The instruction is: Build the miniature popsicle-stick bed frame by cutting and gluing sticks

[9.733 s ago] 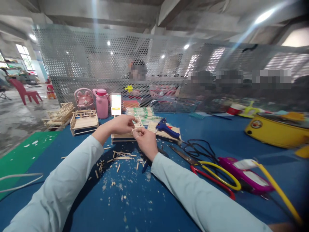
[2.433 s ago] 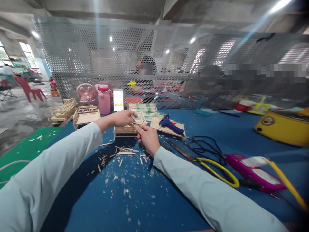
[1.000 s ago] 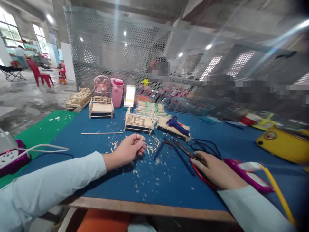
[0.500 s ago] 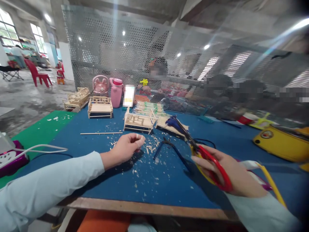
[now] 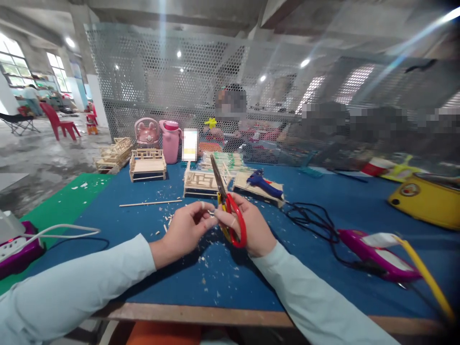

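Note:
My right hand (image 5: 253, 227) holds scissors (image 5: 235, 223) with red and yellow handles, their blades pointing up and away. My left hand (image 5: 187, 227) is pinched, its fingertips close to those of my right hand; what they hold is too small to make out. Just beyond the hands stands a small wooden stick frame (image 5: 201, 182). To its right a blue glue gun (image 5: 264, 184) rests on a flat wooden piece (image 5: 247, 184). Wood scraps lie around my hands on the blue table (image 5: 172, 282).
A single stick (image 5: 151, 203) lies at the left, before a small wooden bench (image 5: 148, 165). Behind are a pink bottle (image 5: 171, 141) and a mesh screen (image 5: 143, 81). A purple power strip (image 5: 377, 254) and a yellow case (image 5: 426, 201) are at the right.
My right hand has swung left with the scissors and now meets my left hand. The scissors have turned upright. The pliers seen on the table before are now hidden or out of sight.

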`<act>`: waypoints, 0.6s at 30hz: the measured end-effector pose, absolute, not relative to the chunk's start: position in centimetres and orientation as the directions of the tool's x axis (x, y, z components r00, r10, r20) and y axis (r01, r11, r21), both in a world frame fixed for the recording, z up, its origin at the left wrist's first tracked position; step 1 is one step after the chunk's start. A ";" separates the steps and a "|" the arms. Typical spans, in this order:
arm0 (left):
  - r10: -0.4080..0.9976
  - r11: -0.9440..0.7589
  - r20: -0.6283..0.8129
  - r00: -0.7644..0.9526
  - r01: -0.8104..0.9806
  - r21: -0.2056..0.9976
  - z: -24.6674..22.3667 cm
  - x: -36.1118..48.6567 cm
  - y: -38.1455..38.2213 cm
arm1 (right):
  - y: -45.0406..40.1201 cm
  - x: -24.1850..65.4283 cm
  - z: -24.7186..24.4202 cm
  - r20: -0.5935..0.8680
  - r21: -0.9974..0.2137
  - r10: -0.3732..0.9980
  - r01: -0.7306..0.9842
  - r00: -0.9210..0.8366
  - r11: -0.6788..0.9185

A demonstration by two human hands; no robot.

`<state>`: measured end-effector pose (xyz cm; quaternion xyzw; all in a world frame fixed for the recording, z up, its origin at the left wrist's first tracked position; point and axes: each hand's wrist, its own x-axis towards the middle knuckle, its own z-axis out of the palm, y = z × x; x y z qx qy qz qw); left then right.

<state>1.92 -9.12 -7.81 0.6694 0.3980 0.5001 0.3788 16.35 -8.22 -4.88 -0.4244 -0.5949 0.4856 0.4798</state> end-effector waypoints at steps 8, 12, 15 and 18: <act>0.949 -0.209 0.246 0.197 -0.192 0.959 -7.9 2.4 -8.9 | -8.5 15.7 -5.9 0.115 -0.972 0.984 -0.219 -0.135 0.084; 0.929 -0.253 0.285 0.238 -0.153 0.955 -7.7 2.4 -9.4 | -8.6 15.4 -6.2 0.108 -0.960 0.985 -0.271 -0.132 0.069; 0.946 -0.234 0.260 0.195 -0.148 0.961 -7.2 2.3 -9.5 | -8.9 15.4 -6.1 0.097 -0.977 0.983 -0.204 -0.156 0.064; 0.972 -0.141 0.178 0.155 -0.223 0.965 -6.9 1.9 -9.2 | -9.2 15.6 -5.7 0.099 -0.988 0.977 -0.136 -0.190 0.073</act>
